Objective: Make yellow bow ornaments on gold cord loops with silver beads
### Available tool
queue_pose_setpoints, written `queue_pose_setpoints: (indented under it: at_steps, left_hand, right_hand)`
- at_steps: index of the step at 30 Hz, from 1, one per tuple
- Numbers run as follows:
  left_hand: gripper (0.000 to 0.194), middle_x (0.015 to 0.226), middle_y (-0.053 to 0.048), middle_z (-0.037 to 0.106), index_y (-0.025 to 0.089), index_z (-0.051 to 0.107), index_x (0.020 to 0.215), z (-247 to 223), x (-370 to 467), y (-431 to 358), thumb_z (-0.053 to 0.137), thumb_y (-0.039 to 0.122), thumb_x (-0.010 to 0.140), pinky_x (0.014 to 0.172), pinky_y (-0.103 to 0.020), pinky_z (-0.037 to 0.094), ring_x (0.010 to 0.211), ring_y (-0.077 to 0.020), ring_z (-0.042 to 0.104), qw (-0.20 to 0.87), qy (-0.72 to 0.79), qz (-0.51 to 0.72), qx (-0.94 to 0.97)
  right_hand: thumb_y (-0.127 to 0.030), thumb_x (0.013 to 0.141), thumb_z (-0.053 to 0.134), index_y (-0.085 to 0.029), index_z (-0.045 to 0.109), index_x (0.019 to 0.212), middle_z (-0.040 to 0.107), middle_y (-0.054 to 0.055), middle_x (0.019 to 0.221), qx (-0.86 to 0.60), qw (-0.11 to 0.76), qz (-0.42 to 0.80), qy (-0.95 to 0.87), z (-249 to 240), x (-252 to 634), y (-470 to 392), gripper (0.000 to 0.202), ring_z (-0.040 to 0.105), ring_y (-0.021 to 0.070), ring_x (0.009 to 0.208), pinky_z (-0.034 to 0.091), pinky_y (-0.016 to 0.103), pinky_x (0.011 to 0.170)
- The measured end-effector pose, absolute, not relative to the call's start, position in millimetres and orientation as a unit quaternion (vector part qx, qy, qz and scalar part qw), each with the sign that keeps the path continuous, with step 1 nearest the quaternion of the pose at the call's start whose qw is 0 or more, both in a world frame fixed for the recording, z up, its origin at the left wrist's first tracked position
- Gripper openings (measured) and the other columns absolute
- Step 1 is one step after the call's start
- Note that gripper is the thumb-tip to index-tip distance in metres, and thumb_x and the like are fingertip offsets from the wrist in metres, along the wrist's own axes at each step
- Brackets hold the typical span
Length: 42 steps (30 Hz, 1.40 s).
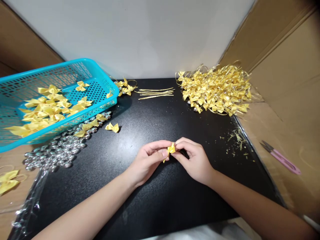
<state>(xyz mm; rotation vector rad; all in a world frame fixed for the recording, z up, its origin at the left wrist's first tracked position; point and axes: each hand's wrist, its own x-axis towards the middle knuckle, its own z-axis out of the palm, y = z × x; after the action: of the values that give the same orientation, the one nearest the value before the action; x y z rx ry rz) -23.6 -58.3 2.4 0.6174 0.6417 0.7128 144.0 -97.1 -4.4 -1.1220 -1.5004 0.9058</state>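
Observation:
A small yellow ribbon bow point(171, 148) is pinched between my two hands above the black board. My left hand point(151, 158) grips it from the left, thumb and index finger closed on the ribbon. From the right, my right hand point(193, 159) has its fingertips closed at the bow's edge. Whether a cord or bead is also between the fingers is hidden. A loose yellow bow point(112, 127) lies on the board to the upper left of my hands. Beyond them, several thin gold cords point(156, 93) lie in a loose bunch near the wall.
At the left, a turquoise basket point(113, 95) holds several yellow bows. Silver beads point(60, 150) are spread beside it. A heap of bows with gold loops point(217, 88) sits at the back right. Pink thread snips point(281, 158) and cord scraps point(238, 138) lie at the right.

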Motion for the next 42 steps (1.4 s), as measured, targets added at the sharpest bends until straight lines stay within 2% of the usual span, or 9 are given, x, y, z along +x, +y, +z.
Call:
queue_pose_setpoints:
  at_steps: [8,26,42]
  left_hand:
    - [0.022,0.081,-0.001,0.075,0.018,0.08,0.087,2.8,-22.1,-56.8,0.086,0.018,0.065,0.064,-0.015,0.045,0.063,-0.0043,0.056,0.864,0.293,0.333,0.24]
    - [0.026,0.083,-0.003,0.075,0.015,0.08,0.088,5.7,-22.3,-55.8,0.086,0.016,0.063,0.061,-0.014,0.047,0.06,-0.0041,0.055,0.874,0.307,0.315,0.208]
    - [0.025,0.078,-0.003,0.07,0.015,0.079,0.089,5.7,-22.1,-55.6,0.083,0.016,0.065,0.063,-0.021,0.042,0.06,-0.0068,0.05,0.872,0.306,0.311,0.225]
  right_hand:
    - [-0.01,0.091,0.056,-0.019,0.058,0.082,0.059,0.001,0.08,-0.474,0.471,0.382,-0.639,-2.4,143.6,-98.3,0.014,0.057,0.0128,0.075,0.047,0.026,0.071]
    - [-0.009,0.09,0.057,-0.02,0.058,0.082,0.059,0.001,0.082,-0.475,0.474,0.397,-0.626,-4.7,143.4,-98.0,0.014,0.056,0.0124,0.076,0.046,0.026,0.071]
    - [-0.012,0.091,0.055,-0.02,0.059,0.082,0.06,0.002,0.082,-0.479,0.466,0.398,-0.628,-2.9,143.0,-97.7,0.013,0.057,0.0145,0.076,0.048,0.028,0.071]
